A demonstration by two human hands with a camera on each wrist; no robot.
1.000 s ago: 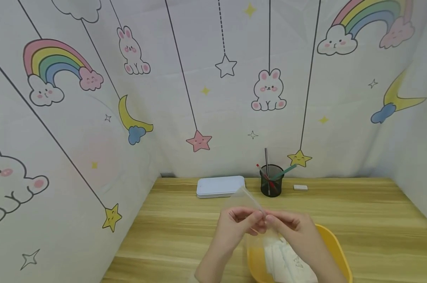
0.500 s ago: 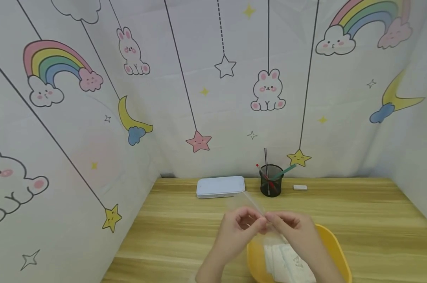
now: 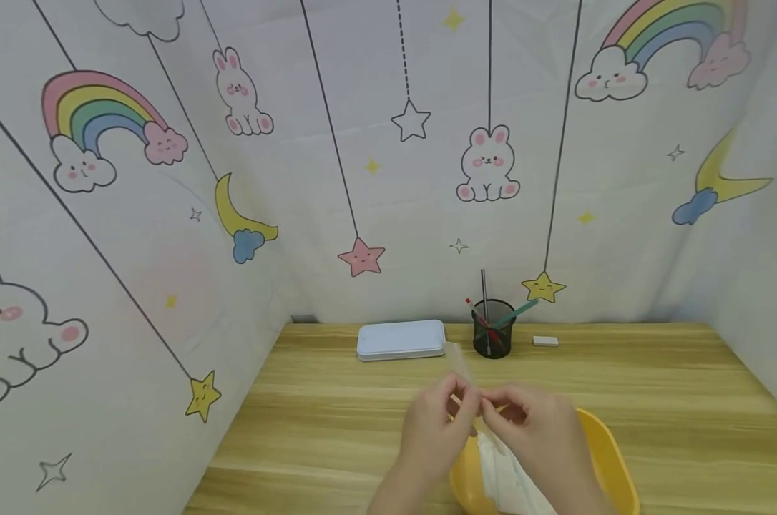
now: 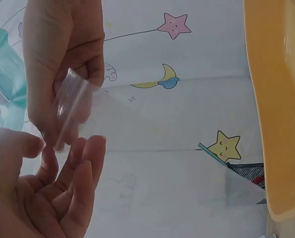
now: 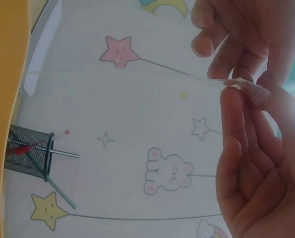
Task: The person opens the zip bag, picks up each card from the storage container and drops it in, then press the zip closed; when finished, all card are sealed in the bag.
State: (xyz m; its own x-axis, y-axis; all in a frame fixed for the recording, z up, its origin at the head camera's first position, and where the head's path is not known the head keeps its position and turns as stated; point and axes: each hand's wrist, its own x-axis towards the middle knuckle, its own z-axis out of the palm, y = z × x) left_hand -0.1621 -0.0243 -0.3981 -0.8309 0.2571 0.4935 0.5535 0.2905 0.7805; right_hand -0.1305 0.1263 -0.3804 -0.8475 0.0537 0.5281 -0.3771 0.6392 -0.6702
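Note:
Between both hands is a clear plastic bag (image 3: 459, 361) with a stiff strip along its edge. My left hand (image 3: 436, 429) pinches that edge with thumb and forefinger, its other fingers loosely bent in the left wrist view. Close beside it, my right hand (image 3: 543, 436) pinches the same edge, fingertips almost touching the left ones. In the right wrist view the folded strip (image 5: 251, 92) sticks out past the right thumb, and the sheet spreads thinly to the left. Below the hands stands a yellow tub (image 3: 610, 458) with several white packets (image 3: 507, 479) in it, partly hidden by the right hand.
On the wood-grain table (image 3: 311, 429), a white flat case (image 3: 401, 340) lies at the back. Next to it stand a black mesh pen cup (image 3: 493, 340) holding pens and a small white eraser (image 3: 546, 342). A printed curtain (image 3: 414, 193) encloses the table's back and sides.
The bag has turned and now looks narrower, with its upper end more upright. My left hand has rolled and shifted slightly right; my right hand's fingers have bent more around the edge.

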